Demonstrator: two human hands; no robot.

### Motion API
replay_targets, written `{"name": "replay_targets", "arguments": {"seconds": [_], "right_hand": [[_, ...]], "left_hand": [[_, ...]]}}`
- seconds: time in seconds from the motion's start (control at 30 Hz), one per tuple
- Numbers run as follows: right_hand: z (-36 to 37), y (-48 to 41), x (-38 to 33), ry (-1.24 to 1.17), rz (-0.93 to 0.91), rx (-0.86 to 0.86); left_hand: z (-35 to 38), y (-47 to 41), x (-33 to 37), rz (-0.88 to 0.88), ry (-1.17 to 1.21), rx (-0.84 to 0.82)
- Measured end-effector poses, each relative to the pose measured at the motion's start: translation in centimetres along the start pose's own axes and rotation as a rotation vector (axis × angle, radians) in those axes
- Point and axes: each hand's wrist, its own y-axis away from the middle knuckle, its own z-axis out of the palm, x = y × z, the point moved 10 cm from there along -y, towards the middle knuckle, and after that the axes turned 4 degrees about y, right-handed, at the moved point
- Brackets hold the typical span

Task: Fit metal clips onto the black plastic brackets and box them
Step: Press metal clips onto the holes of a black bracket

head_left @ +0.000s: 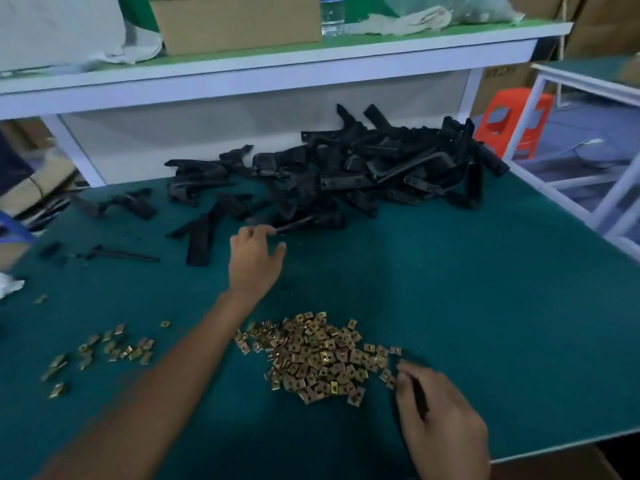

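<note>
From the head view, your left grip (256, 261) is stretched out over the green worktop (485, 306) to the near edge of the bracket pile (363, 168). Its fingers are curled, with the tips at the end of a thin bracket (294, 225) that sticks out of the pile toward you. The thumb is spread apart from it. You cannot tell whether the fingers have hold of that bracket or only touch it.

Your right grip (443, 427) rests at the near right, just beside the clip heap (318, 358). Its fingers are curled round a slim black bracket (419, 398), which runs along the hand with its far end pointing at the heap.

The clip heap, brass-coloured, lies near you in the middle of the worktop, between your two arms. A smaller scatter of clips (104, 351) lies well apart from it at the near left.

The bracket pile is heaped at the far side, against the white panel under the shelf (277, 67). Loose brackets (201, 237) trail off to its left.

On the shelf stand a cardboard box (235, 22) and a water bottle (332, 15), with a pale cloth (398, 20) right of the bottle. A red stool (512, 123) stands beyond the worktop's far right corner.
</note>
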Motion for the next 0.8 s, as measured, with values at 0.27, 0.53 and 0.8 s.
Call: {"name": "replay_targets", "arguments": {"seconds": [0.27,0.53,0.8], "right_hand": [[-0.1,-0.5,-0.3,0.066,-0.049,0.053],[0.2,-0.6,-0.5,0.084,-0.050,0.033],[0.4,-0.6,-0.8,0.108,-0.034,-0.012]], "left_hand": [[3.5,-8.2,3.6,0.090,-0.172,-0.103],[2.8,-8.6,1.2,0.033,-0.140,-0.155],[3.3,-8.6,0.1,0.025,-0.078,-0.184]]}}
